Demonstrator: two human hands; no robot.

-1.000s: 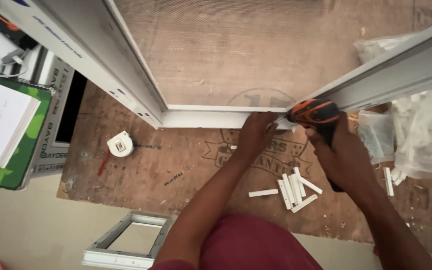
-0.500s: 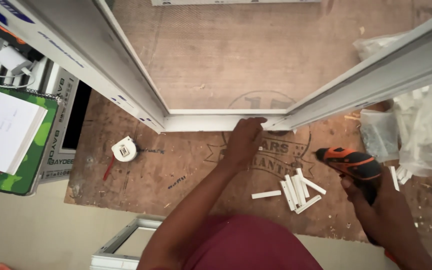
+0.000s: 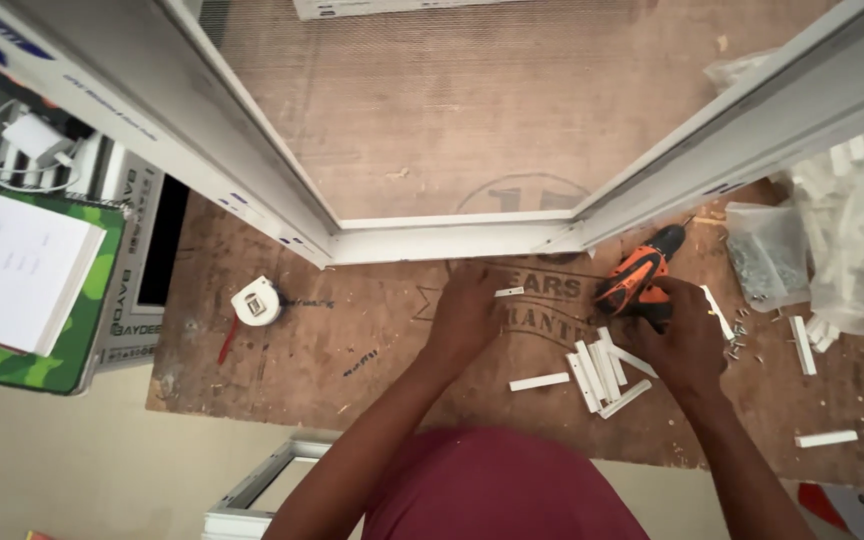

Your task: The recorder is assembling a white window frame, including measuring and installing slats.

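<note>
My right hand (image 3: 687,335) grips an orange and black cordless drill (image 3: 640,280), laid low on the plywood board (image 3: 352,340) just below the white window frame (image 3: 452,240). My left hand (image 3: 467,310) rests on the board under the frame's bottom rail, fingers curled beside a small white plastic piece (image 3: 509,292); whether it holds that piece is unclear. A cluster of several short white plastic strips (image 3: 602,375) lies between my two hands.
A white tape measure (image 3: 255,301) lies at left on the board. Clear bags of screws and white parts (image 3: 822,250) sit at right, with loose strips (image 3: 825,438) nearby. A notepad on a green book (image 3: 17,290) lies far left. A smaller white frame (image 3: 252,495) lies below.
My right hand has brought the drill down from the frame's corner and set it low on the board. My left hand has dropped from the frame's rail to the board.
</note>
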